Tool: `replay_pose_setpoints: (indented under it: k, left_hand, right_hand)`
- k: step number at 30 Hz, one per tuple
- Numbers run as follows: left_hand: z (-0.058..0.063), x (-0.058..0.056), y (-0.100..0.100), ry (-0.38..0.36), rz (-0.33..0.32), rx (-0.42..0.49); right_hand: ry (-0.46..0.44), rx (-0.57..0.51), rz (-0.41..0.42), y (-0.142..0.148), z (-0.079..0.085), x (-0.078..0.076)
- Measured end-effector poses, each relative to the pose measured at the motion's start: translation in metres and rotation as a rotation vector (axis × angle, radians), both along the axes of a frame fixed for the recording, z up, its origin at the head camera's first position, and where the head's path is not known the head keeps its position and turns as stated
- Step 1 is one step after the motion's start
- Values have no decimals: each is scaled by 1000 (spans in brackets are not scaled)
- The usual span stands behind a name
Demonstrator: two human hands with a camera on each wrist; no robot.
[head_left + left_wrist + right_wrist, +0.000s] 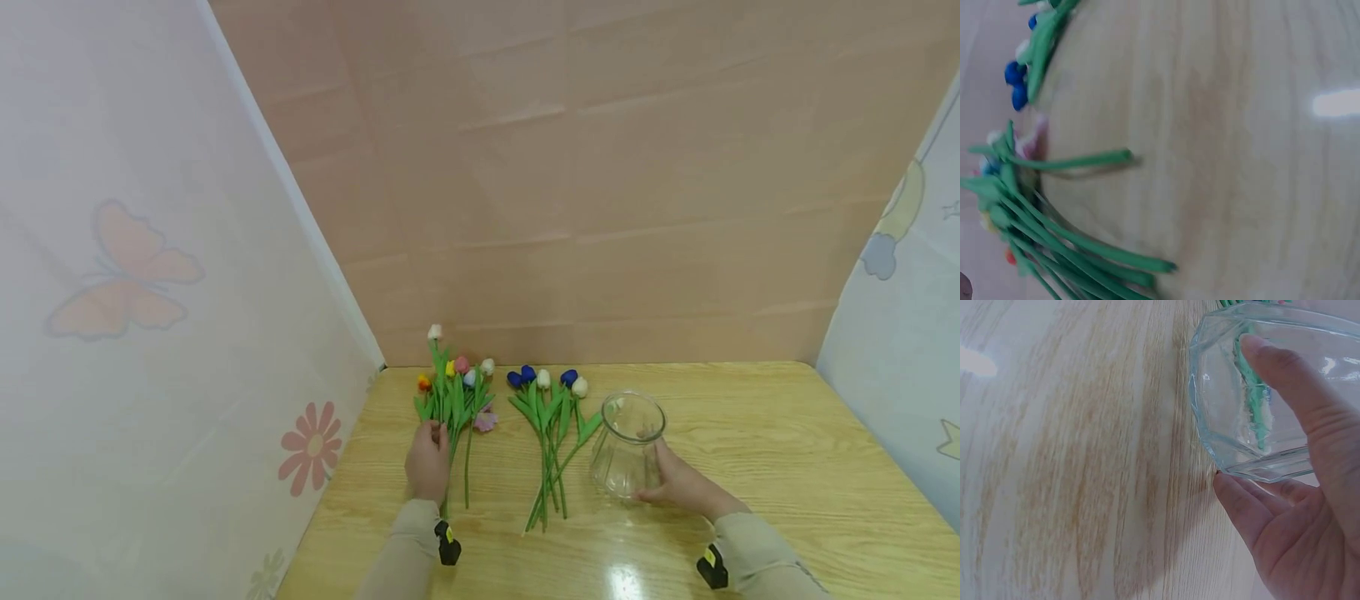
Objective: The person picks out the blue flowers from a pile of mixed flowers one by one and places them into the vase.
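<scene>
My left hand (429,462) is at the left bunch of artificial tulips (456,404), its fingers curled at the stems. A white tulip (435,332) reaches higher than the others, its stem running down to those fingers. In the left wrist view, green stems (1085,250) fan out at lower left, while only a bit of the hand shows at the edge. My right hand (678,483) grips a clear glass vase (622,458) by its side. In the right wrist view, the thumb lies along the vase's wall (1216,444), with the other fingers at its opposite side.
Between the left bunch and the vase lies a second bunch of blue and white tulips (551,433). A pink flower (486,418) lies beside the left bunch. The wooden table (787,467) meets a brown back wall (600,250), with printed sheets (187,400) at the sides.
</scene>
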State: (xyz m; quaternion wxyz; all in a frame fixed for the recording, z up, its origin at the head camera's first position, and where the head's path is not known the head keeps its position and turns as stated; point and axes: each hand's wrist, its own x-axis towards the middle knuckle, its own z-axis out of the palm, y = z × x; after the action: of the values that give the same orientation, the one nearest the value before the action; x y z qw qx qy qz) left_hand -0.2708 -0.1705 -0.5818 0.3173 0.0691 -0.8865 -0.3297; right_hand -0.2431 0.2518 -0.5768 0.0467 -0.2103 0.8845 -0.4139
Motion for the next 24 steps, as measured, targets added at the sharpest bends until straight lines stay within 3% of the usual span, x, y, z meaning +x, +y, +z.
replay_pose_setpoints:
  k: [4,9,15,24]
  left_hand:
    - [-12,7,-15,-145,59,39]
    - [-18,14,-26,-243,87,-38]
    - [-28,15,-34,-386,89,-99]
    - [-33,13,-37,-461,113,-120]
  right_hand:
    - [-3,4,8,0,1,0]
    - [-11,0,8,-1,2,0]
    - [4,-2,6,-1,0,0]
    - [-23,3,-1,1,0,0]
